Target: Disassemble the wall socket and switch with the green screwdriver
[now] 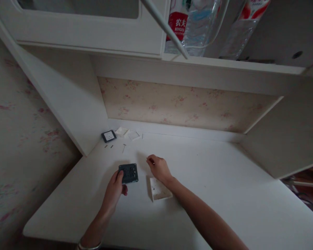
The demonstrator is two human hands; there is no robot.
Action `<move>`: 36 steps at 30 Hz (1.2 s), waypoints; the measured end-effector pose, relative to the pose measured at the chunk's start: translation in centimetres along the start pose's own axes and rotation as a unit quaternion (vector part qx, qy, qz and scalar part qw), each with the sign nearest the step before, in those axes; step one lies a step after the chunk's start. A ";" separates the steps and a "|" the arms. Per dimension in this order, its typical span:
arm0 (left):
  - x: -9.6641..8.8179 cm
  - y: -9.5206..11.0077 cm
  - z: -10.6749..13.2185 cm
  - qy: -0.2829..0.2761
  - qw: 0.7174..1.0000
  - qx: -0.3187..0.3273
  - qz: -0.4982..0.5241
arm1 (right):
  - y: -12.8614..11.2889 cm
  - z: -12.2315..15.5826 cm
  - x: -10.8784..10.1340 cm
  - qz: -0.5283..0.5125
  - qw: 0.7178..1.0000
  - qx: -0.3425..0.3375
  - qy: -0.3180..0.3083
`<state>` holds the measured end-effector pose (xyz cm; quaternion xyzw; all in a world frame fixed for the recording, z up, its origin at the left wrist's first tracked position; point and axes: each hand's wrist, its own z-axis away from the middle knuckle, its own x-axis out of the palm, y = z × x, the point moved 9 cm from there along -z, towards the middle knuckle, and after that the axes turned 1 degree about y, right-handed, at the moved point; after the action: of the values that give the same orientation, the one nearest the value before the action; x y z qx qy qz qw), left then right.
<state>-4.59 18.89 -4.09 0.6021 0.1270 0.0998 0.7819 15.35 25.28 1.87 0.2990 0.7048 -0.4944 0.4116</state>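
My left hand (115,189) grips a dark square socket module (128,173) by its near left edge, just above the white desk (224,194). My right hand (158,167) is closed in a pinch on a small thin screw (149,160) just right of the module. A white square back box (159,189) lies on the desk under my right wrist.
At the back left corner lie another dark-framed socket (109,135), white cover pieces (125,132) and several loose screws (112,146). A white side panel rises at the left. A cabinet and a shelf with plastic water bottles (195,27) hang overhead.
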 end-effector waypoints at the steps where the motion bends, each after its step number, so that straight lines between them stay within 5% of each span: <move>1: -0.6 -0.3 0.0 0.008 1.000 -0.013 0.025 | 0.6 -1.1 0.9 0.002 1.000 0.012 -0.012; 11: -3.9 -3.4 0.7 0.019 0.985 -0.092 0.145 | 0.1 -8.3 8.7 0.053 0.993 0.050 -0.094; 16: -4.6 -3.6 0.4 0.024 0.986 -0.097 0.133 | -1.1 -9.9 9.1 0.057 0.991 0.038 -0.118; 20: -4.0 -3.4 -0.1 0.001 0.986 -0.093 0.141 | -0.4 -9.3 7.4 0.041 0.992 0.022 -0.120; 24: -2.2 -2.9 -1.5 -0.030 0.992 -0.073 0.100 | 2.1 -6.6 4.0 0.015 0.994 0.028 -0.105; 30: 3.6 -0.3 -7.0 -0.074 0.997 -0.031 -0.007 | 4.0 2.0 -1.7 -0.033 0.990 0.030 -0.130; 36: 8.6 1.6 -13.9 -0.037 0.995 -0.012 -0.089 | 2.1 10.5 -2.6 0.000 0.968 0.014 -0.251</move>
<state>-0.89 34.66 -6.56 0.5821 0.1495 0.0093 0.7992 21.31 16.06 1.42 0.1713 0.5720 -0.5629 0.5714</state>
